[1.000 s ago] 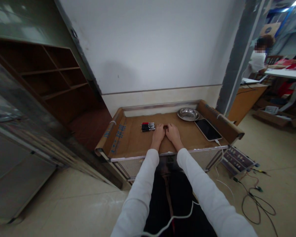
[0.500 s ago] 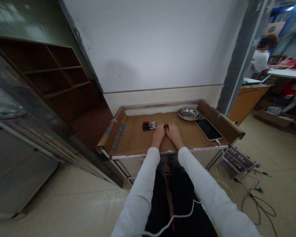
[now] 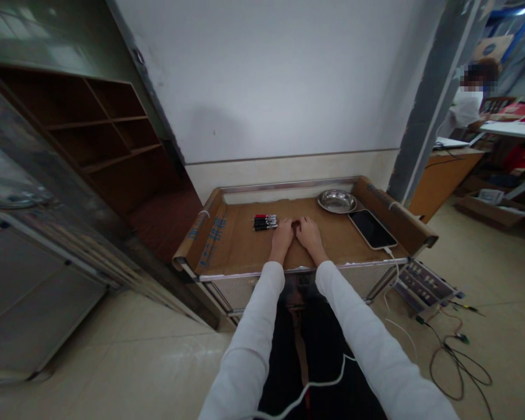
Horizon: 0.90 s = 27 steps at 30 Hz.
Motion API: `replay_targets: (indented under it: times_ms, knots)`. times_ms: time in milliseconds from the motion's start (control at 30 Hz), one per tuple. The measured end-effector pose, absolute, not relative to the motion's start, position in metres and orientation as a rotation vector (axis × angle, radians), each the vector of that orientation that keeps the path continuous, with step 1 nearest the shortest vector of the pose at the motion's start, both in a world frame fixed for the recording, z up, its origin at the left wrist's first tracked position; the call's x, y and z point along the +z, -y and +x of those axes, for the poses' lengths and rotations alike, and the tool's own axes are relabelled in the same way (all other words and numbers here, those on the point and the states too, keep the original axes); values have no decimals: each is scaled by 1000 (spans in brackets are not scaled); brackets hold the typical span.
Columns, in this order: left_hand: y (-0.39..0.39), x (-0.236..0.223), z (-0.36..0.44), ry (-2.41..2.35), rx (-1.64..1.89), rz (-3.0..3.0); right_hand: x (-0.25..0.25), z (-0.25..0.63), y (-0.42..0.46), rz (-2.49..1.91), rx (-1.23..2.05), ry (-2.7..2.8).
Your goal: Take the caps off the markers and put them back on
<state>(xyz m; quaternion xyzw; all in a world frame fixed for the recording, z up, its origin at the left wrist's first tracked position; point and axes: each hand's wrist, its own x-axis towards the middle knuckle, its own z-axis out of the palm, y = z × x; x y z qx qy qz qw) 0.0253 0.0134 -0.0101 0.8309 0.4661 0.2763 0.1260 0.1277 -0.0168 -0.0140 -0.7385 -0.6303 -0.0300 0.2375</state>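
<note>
Both hands lie flat, palms down, on the brown cardboard-lined table top, and neither one grips anything. Left hand has its fingers stretched forward and held close together, resting on the cardboard; right hand mirrors it, fingers extended and together. The two sit side by side with their inner edges touching or very nearly so, and a small dark spot shows just at the fingertips where they meet, too small to tell what it is.

Just beside the left hand's fingertips, towards the far left, lies a little row of black marker pens with red caps, stacked parallel and pointing sideways; the hand is close to them but apart. Further back on the right, a round shallow stainless steel dish sits near the back rim, well clear of the right hand. Next to it, along the right edge, a black-screened smartphone lies face up with a white charging cable running from its near end down over the table edge.

White long sleeves cover both forearms. Off to the far right, another person in a white top sits at a separate table
</note>
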Motion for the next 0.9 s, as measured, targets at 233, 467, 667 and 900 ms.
replay_targets:
  times_ms: [233,467,667,900]
  knots:
    - [-12,-8,25,-1369,786,2417,-13,127,18,-2024,-83,1728]
    - [-17,-13,26,-1376,797,2447,-13,128,17,-2043,-78,1738]
    - [-18,-14,28,-1404,770,2484,-15,129,16,-2040,-71,1740]
    - [-9,-3,25,-1642,877,2517,-15,128,17,-2016,-75,1728]
